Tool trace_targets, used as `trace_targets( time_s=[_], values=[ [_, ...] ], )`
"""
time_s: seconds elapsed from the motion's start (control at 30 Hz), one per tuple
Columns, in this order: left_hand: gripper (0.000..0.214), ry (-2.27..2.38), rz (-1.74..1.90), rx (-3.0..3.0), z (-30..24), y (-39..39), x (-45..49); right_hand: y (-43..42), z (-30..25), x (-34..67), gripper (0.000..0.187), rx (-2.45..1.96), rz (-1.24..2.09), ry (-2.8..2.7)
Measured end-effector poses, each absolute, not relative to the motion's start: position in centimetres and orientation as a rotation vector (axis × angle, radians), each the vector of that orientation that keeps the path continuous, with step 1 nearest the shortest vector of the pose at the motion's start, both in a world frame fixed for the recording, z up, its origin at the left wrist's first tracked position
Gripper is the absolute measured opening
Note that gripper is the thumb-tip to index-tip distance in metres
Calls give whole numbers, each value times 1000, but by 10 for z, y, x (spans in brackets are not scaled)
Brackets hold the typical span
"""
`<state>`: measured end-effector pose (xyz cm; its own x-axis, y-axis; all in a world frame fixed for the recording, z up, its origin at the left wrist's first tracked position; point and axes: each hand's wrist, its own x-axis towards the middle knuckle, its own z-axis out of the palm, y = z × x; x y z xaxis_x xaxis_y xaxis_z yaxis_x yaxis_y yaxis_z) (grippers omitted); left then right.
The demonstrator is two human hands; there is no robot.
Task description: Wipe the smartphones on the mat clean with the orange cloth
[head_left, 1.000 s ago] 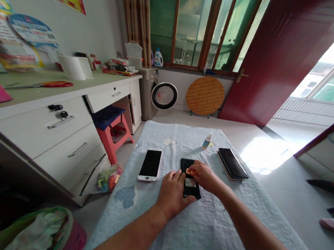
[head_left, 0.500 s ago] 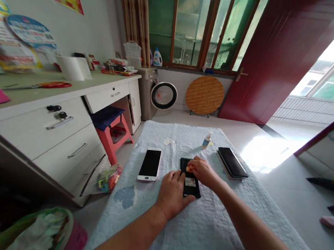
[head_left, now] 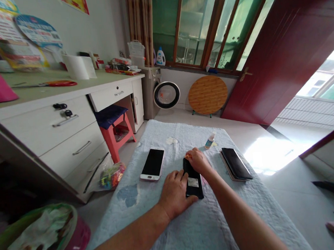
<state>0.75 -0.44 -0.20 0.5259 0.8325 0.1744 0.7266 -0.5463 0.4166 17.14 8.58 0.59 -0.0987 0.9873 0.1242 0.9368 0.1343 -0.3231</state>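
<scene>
A black phone [head_left: 194, 190] lies face down on the light blue quilted cloth, a pale label on its back. My left hand [head_left: 174, 193] is closed against it, fingertips along the left side and thumb across the bottom corner. At the top end of the phone, my right hand [head_left: 199, 161] pinches a small orange piece [head_left: 188, 156], mostly hidden by the fingers; cloth or sponge, I cannot tell. To the left lies a white phone [head_left: 153, 164] with a dark screen. On the right, a dark phone [head_left: 236, 163] rests on another flat item. Beyond my right hand stands a small spray bottle [head_left: 209, 141].
The quilted cloth [head_left: 167, 130] covers the surface before me. A desk [head_left: 69, 134] with drawers runs along the left, a red stool [head_left: 117, 131] beside it. A waste bin [head_left: 81, 230] stands at lower left. A washing machine's round door [head_left: 167, 95] hangs open at the back.
My right hand has moved up along the phone's back to its top edge, taking the orange piece with it. My left hand stays in place on the phone. The whole view has shifted slightly.
</scene>
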Motion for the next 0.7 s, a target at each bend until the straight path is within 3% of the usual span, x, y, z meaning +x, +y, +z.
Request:
trace_targets(
  time_s=[0.4, 0.7],
  values=[
    [71, 1317, 564, 2468, -1, -5, 9, 49, 17, 174, 23, -1682, 384, -2311],
    [67, 1312, 516, 2489, 0, -5, 8, 67, 14, 160, 20, -1812, 232, -2189]
  ],
)
